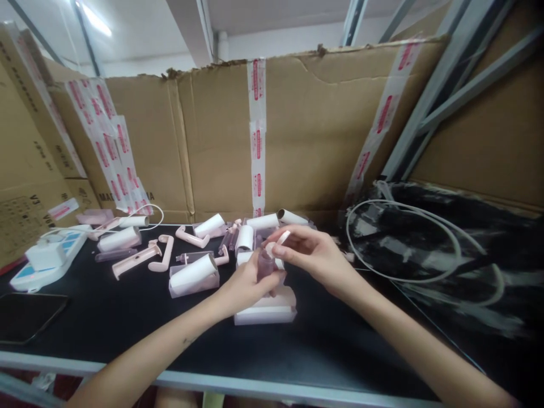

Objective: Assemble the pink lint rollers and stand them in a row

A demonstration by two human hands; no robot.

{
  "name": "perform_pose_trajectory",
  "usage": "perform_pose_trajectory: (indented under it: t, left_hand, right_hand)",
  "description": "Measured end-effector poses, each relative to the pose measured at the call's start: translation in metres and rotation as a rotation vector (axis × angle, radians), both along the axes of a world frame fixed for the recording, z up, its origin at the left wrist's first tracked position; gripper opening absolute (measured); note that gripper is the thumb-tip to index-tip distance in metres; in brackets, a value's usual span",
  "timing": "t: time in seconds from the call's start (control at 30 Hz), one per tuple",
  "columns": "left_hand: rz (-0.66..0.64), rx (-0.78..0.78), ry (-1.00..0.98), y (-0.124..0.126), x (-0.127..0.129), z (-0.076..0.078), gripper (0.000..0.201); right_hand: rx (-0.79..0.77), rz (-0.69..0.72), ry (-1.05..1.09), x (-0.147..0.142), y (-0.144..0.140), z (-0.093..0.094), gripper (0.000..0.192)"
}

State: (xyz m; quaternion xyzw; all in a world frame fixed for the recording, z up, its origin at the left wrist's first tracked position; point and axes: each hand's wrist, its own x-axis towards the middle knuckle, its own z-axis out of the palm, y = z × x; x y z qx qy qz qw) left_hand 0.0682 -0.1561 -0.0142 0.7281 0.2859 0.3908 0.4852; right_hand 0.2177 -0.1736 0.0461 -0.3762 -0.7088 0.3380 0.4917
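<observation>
- And here, above the black tabletop (331, 351), a translucent mauve piece (266, 266) is clasped upright by the left hand (249, 284), thumb and fingers closed around it.
- Right at its top, a pale piece (283, 237) is pinched between thumb and fingertips of the right hand (314, 252); whether the two pieces are touching cannot be told.
- Just below the hands, a pale roll (272, 300) is seen lying in a translucent tray (264, 318), partly covered by the left hand.
- Over to the left, another tray is filled by a white roll (193, 275), and beyond it more rolls and pink brackets (162, 254) are scattered.
- At the far left, a white plug (42, 256) is seated on the power strip (24, 280), with a dark phone (32, 318) laid nearer the edge.
- On the right, a pale cable (408, 280) is looped; behind everything, a tall cardboard panel (318, 130) is crossed by printed tape (257, 153).
</observation>
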Motion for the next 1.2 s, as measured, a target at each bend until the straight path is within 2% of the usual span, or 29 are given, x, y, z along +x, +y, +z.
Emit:
perform_pose_trajectory:
  t: [0.17, 0.4, 0.6, 0.73, 1.0, 1.1, 1.2]
  left_hand:
    - [-0.037, 0.095, 0.053, 0.002, -0.001, 0.001, 0.027]
    - [-0.056, 0.094, 0.051, 0.004, -0.002, 0.003, 0.038]
    - [-0.06, 0.1, 0.075, 0.005, -0.002, 0.003, 0.026]
    - [-0.051, 0.13, 0.08, 0.004, -0.002, 0.005, 0.029]
    - [-0.012, 0.127, 0.109, 0.004, -0.002, 0.002, 0.036]
    - [-0.019, 0.159, 0.105, 0.003, -0.002, 0.005, 0.036]
    - [-0.041, 0.175, 0.097, 0.002, -0.004, 0.007, 0.035]
  right_hand:
    - [0.007, 0.014, -0.193, -0.006, -0.001, 0.018, 0.028]
    - [0.055, 0.003, -0.452, -0.006, 0.003, 0.034, 0.028]
    - [0.13, 0.114, -0.77, -0.003, 0.013, 0.057, 0.027]
    - [0.151, 0.181, -0.947, -0.01, 0.017, 0.074, 0.024]
    - [0.14, 0.335, -1.036, -0.018, 0.025, 0.09, 0.017]
    - [0.127, 0.287, -1.048, -0.02, 0.022, 0.09, 0.018]
    - [0.202, 0.143, -1.087, -0.024, 0.009, 0.085, 0.017]
